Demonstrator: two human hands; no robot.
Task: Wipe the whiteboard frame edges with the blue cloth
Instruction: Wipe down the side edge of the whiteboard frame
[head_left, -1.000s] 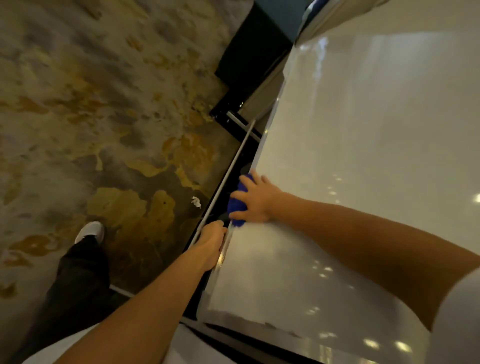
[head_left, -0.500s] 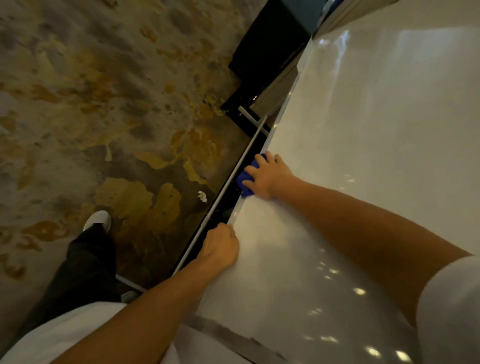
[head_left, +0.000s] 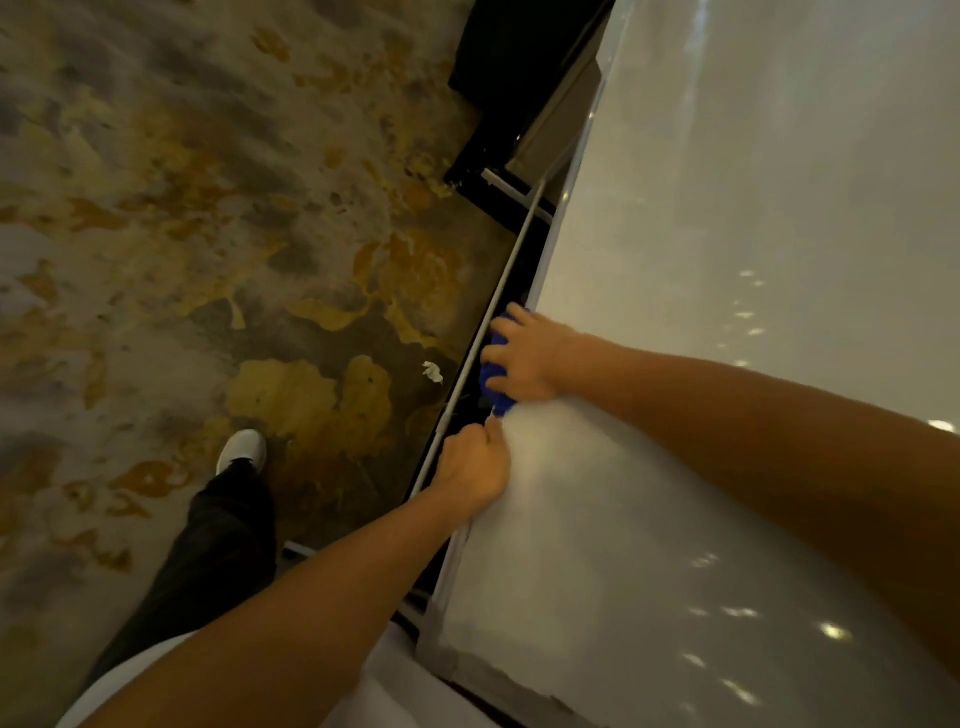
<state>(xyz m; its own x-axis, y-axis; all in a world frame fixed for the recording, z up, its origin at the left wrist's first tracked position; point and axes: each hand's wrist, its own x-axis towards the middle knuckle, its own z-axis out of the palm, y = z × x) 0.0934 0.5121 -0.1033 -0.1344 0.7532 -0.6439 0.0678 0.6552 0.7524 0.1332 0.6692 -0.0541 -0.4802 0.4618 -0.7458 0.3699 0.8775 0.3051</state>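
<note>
Pressing the blue cloth (head_left: 494, 371) to the whiteboard frame (head_left: 553, 249), my right hand (head_left: 524, 358) clutched it; my left hand (head_left: 475, 467) gripped the near edge.

A mottled grey-and-ochre carpet (head_left: 218, 218) fills the floor. A white shoe (head_left: 243, 450) below a dark trouser leg (head_left: 208, 551) stands on it. A small white scrap (head_left: 432, 372) lies beyond the shoe. A black cabinet (head_left: 514, 67) stands farther off.
</note>
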